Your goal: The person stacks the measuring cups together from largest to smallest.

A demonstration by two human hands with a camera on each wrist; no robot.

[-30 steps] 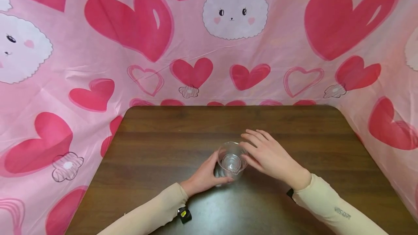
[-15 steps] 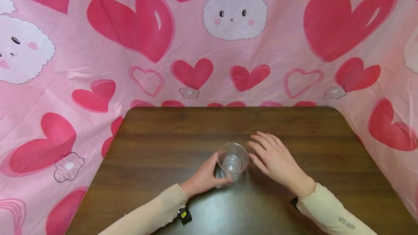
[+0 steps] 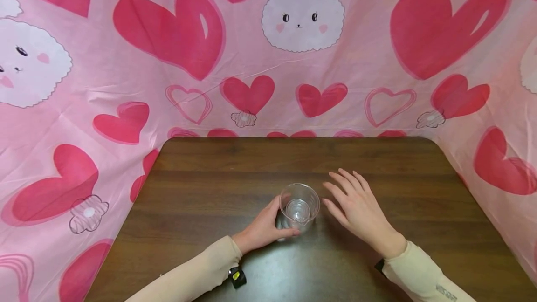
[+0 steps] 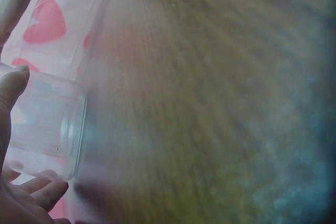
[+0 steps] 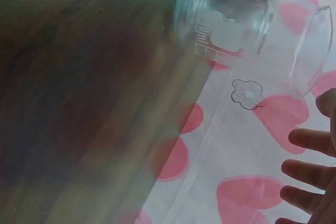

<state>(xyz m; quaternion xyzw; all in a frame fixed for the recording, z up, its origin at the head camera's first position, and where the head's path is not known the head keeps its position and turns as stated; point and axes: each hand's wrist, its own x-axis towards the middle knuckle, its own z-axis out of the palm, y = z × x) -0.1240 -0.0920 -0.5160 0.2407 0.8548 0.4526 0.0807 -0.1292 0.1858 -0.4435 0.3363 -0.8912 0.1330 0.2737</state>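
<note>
A clear glass beaker [image 3: 299, 206] with a pouring lip stands upright on the brown wooden table, with rings showing through its wide mouth. My left hand [image 3: 265, 225] grips its lower left side, thumb toward me and fingers behind. Seen from the left wrist, the thumb and fingertips lie along the beaker's wall [image 4: 47, 124] near its base. White printed marks show on the beaker [image 5: 226, 32] in the right wrist view. To the right of the glass, my right hand [image 3: 362, 213] hovers with fingers spread and holds nothing, its thumb tip a little way off the rim.
The wooden table [image 3: 201, 162] has rounded far corners. A pink cloth [image 3: 247, 59] printed with hearts and rabbit faces hangs around its back and sides. A dark strap piece [image 3: 237, 277] sits at my left sleeve.
My right hand has drawn back to the right, away from the beaker's rim, and its fingers have spread. The left hand and the beaker have stayed in place.
</note>
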